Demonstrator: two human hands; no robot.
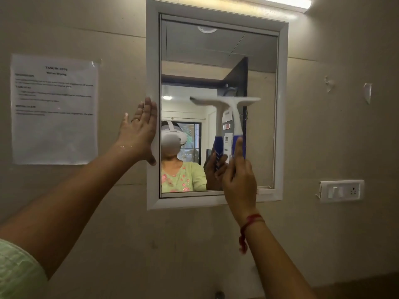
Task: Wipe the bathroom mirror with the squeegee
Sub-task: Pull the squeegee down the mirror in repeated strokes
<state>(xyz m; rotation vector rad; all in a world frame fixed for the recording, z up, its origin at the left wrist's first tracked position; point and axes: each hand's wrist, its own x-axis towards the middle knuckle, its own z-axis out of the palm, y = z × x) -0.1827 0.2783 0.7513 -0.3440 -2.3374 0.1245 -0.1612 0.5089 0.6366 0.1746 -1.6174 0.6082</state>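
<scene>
White plastic forms the head and neck of one squeegee (232,117), which has a blue grip at its lower end. Its blade lies horizontal against the glass, at mid-height on the right half of one mirror (254,137).

Count of items:
- One mirror, set in a white frame (152,61), mounted on the wall.
- One squeegee, upright, handle down.
- Two hands. The right hand (238,175) is wrapped around the blue grip, index finger extended up along it. The left hand (140,131) is flat, fingers spread, palm pressed on the left side of the frame; it grips nothing.
- One ring on the left hand; one red thread (248,225) around the right wrist.
- One printed sheet (55,108) stuck to the wall left of the mirror; its text is too blurred to read.
- One switch plate (342,190) with a socket, low on the wall to the right.
- One tube light (280,2) above the mirror, lit.

Wall surface: beige panels with faint seams, plus two scraps of clear tape at right. The glass reflects a ceiling, a dark door and a window.
</scene>
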